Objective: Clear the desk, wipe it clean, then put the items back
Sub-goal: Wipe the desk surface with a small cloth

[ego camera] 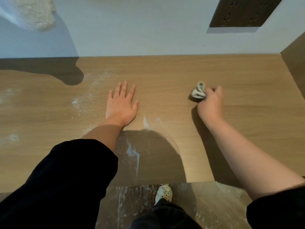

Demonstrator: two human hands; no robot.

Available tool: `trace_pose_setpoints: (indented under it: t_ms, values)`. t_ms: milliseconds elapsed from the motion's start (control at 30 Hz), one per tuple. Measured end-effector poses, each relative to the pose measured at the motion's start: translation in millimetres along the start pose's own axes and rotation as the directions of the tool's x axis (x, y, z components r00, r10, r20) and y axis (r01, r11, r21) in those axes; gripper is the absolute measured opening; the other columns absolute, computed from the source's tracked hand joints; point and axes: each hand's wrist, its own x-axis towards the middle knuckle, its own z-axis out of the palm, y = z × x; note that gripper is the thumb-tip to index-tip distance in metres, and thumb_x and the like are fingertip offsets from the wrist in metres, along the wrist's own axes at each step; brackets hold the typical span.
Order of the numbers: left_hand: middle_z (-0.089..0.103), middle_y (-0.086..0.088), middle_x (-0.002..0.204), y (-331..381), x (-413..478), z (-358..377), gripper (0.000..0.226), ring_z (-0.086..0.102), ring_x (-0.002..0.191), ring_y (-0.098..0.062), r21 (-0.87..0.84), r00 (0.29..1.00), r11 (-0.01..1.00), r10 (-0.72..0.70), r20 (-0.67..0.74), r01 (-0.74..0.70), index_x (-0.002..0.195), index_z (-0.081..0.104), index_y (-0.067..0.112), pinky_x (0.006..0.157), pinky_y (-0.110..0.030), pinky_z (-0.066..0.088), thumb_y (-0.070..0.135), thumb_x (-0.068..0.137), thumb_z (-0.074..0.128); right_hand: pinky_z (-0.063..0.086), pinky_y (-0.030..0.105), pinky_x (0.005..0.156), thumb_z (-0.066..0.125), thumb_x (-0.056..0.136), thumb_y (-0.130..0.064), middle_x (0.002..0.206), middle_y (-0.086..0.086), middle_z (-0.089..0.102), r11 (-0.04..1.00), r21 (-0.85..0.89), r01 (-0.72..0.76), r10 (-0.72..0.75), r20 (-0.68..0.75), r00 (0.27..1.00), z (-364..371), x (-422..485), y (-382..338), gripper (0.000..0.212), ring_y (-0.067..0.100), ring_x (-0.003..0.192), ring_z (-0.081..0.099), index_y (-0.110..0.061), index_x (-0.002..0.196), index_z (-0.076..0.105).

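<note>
**A:** What's the big picture?

**B:** The wooden bench (pixel 181 71) fills the view, with a pale wall behind it. White dust (pixel 132 154) lies in streaks and speckles across its left and middle, and the right part looks cleaner. I'd judge this to be the wiping step.

**A:** And the hands?

**B:** The left grip (pixel 121 104) lies flat on the bench, fingers straight and spread, holding nothing, with dust on either side of it. The right grip (pixel 210 104) is well apart to the right, fingers curled round a cloth.

**A:** Where exactly is the cloth?

**B:** The cloth (pixel 198 92) is a small grey-white wad. It is bunched up, pokes out past the right grip's fingertips and touches the bench top.

**A:** How will it handle?

**B:** Soft and light, I'd say. It crumples to any shape and is unlikely to slip on the wood. Bunched this small, it covers little on each pass. Holding it from above with the palm pressing down, or opening it out flatter, should gather more dust. The fine powder may scatter if swept fast.
</note>
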Motion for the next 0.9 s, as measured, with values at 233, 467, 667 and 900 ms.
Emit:
trace_pose_setpoints:
  t_ms: [233,467,667,900]
  values:
    - [-0.005,-0.005,0.164,0.4,0.1,-0.9,0.062,-0.007,0.151,-0.023,-0.009,1.000,1.000,-0.003,0.004,0.003,0.156,0.001,0.027,0.122,-0.048,0.003,0.049,0.101,0.017,0.042,0.043,0.092,0.050,0.075,0.010,0.114,0.015,0.046,0.983,-0.116,0.145,-0.139,0.058,0.989,34.0,-65.9,-22.5,0.062,0.032,0.105,0.041,-0.005,0.135,0.050]
    - [-0.006,-0.004,0.164,0.3,0.8,-2.5,0.062,-0.007,0.151,-0.023,-0.026,1.000,1.000,-0.010,0.008,0.010,0.157,0.002,0.028,0.122,-0.048,0.002,0.050,0.101,0.018,0.036,0.024,0.088,0.043,0.090,0.007,0.107,0.000,0.042,0.941,0.200,0.275,-0.327,0.317,0.890,42.6,-98.2,-69.3,0.044,0.019,0.103,0.042,-0.007,0.130,0.052]
    - [-0.009,-0.005,0.164,-4.2,-4.6,-13.2,0.060,-0.011,0.151,-0.022,-0.136,0.999,0.990,0.026,0.040,-0.020,0.157,0.004,0.024,0.122,-0.047,-0.002,0.044,0.103,0.023,0.040,0.037,0.095,0.043,0.077,0.011,0.115,0.016,0.042,0.999,-0.011,0.035,-0.034,0.071,0.997,23.6,-49.2,-33.3,0.034,0.035,0.104,0.047,0.000,0.105,0.058]
    - [-0.005,-0.004,0.165,-37.0,-73.3,-18.1,0.058,-0.012,0.150,-0.019,-0.128,0.998,0.990,0.061,-0.014,-0.062,0.157,0.011,0.020,0.120,-0.045,-0.005,0.037,0.104,0.027,0.033,0.034,0.096,0.047,0.080,0.007,0.125,0.012,0.039,0.979,-0.128,0.157,-0.136,0.159,0.978,46.4,-69.7,-61.3,0.064,0.030,0.114,0.037,-0.006,0.142,0.039]
